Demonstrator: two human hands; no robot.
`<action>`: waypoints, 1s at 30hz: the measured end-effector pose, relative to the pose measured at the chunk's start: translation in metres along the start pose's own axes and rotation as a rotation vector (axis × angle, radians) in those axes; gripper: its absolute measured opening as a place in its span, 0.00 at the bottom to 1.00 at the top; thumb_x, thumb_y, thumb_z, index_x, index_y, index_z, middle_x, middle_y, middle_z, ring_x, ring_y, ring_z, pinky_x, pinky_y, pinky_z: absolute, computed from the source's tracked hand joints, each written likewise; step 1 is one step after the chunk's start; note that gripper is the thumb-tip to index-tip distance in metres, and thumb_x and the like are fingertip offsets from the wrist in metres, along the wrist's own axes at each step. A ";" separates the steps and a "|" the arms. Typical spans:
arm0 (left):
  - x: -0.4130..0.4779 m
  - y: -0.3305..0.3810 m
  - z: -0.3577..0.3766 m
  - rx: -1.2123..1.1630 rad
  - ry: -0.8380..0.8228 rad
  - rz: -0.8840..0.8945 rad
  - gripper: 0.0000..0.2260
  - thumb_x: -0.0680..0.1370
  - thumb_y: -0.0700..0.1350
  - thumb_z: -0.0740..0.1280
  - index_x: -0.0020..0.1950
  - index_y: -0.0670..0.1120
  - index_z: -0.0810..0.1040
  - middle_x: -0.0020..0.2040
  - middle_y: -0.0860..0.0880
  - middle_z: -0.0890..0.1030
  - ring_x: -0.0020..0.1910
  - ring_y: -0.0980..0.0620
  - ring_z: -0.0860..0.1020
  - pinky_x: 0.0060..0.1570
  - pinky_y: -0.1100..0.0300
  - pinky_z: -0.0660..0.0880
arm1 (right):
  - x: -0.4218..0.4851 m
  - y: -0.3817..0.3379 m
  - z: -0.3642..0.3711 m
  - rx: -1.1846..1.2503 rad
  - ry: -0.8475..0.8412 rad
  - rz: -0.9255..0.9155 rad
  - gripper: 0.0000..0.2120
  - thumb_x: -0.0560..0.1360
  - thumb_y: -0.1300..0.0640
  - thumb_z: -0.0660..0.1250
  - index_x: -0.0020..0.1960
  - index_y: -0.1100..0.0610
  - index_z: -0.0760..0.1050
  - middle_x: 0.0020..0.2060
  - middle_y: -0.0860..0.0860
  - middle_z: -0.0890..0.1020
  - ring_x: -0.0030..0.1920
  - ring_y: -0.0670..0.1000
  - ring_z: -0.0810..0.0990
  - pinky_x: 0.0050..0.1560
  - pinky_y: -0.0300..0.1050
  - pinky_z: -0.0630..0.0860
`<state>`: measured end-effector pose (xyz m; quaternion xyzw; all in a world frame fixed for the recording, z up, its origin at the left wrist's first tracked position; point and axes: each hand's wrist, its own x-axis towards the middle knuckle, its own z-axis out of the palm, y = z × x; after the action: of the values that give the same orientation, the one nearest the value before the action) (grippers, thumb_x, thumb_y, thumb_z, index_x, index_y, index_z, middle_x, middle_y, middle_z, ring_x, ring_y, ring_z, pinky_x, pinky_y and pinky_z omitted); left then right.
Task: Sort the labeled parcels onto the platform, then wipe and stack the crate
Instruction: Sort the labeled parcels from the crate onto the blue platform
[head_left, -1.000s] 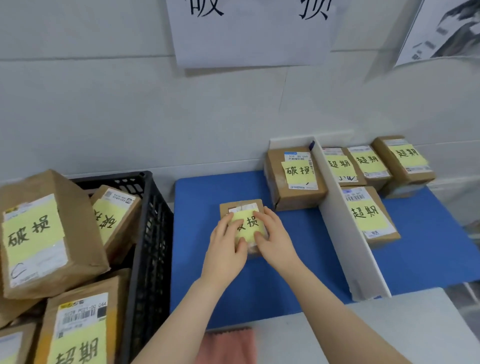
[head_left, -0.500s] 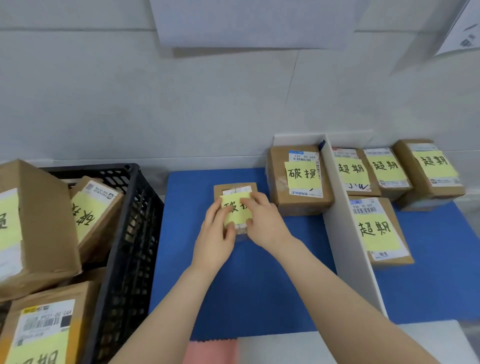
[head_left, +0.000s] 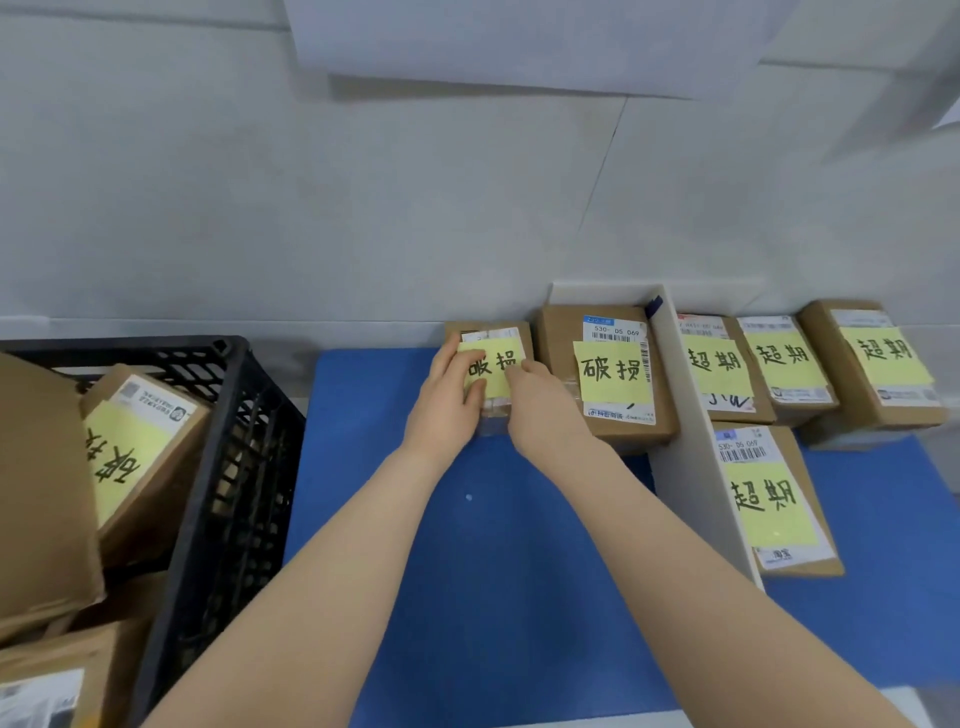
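A small brown parcel (head_left: 497, 359) with a yellow handwritten note lies on the blue platform (head_left: 374, 415), near the wall. My left hand (head_left: 445, 408) grips its left side, thumb on the note. My right hand (head_left: 540, 413) holds its right front corner, fingers curled over the top. The parcel sits just left of a bigger parcel (head_left: 610, 374) bearing the same label. Both are left of the white divider (head_left: 685, 452). At the left stands the black crate (head_left: 244, 447), with several labeled parcels (head_left: 140, 447) inside.
Right of the divider lie several parcels with a different yellow label, one in front (head_left: 771, 501) and three along the wall (head_left: 784, 364). A white sheet (head_left: 519, 47) hangs on the wall above. Bare blue surface stretches in front of my hands.
Both hands have slid the small parcel away from me toward the wall, until it lies beside the bigger parcel. My view has tilted down and to the left.
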<state>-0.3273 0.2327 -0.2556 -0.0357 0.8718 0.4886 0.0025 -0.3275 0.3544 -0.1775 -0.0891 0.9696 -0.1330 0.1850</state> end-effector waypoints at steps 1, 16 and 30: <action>0.003 0.001 0.001 -0.004 -0.005 -0.001 0.15 0.81 0.42 0.59 0.67 0.51 0.71 0.76 0.58 0.55 0.69 0.54 0.66 0.61 0.48 0.71 | -0.004 0.000 0.000 0.023 0.011 0.004 0.18 0.77 0.67 0.58 0.67 0.63 0.67 0.65 0.62 0.68 0.62 0.59 0.72 0.55 0.45 0.69; -0.126 0.091 -0.118 -0.060 0.360 0.082 0.19 0.82 0.44 0.56 0.73 0.56 0.63 0.76 0.59 0.55 0.73 0.67 0.52 0.62 0.79 0.54 | -0.072 -0.051 0.025 0.452 0.121 -0.126 0.29 0.75 0.73 0.54 0.72 0.53 0.66 0.70 0.49 0.68 0.67 0.50 0.70 0.53 0.28 0.67; -0.264 -0.011 -0.303 0.382 0.693 -0.182 0.18 0.82 0.46 0.55 0.72 0.50 0.64 0.73 0.52 0.63 0.72 0.56 0.60 0.69 0.59 0.59 | -0.130 -0.297 0.057 0.589 0.214 -0.779 0.17 0.79 0.58 0.60 0.67 0.52 0.71 0.69 0.46 0.66 0.69 0.42 0.62 0.68 0.34 0.61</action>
<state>-0.0539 -0.0159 -0.0965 -0.2741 0.8893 0.2747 -0.2420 -0.1502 0.0881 -0.0989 -0.3743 0.7992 -0.4687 0.0383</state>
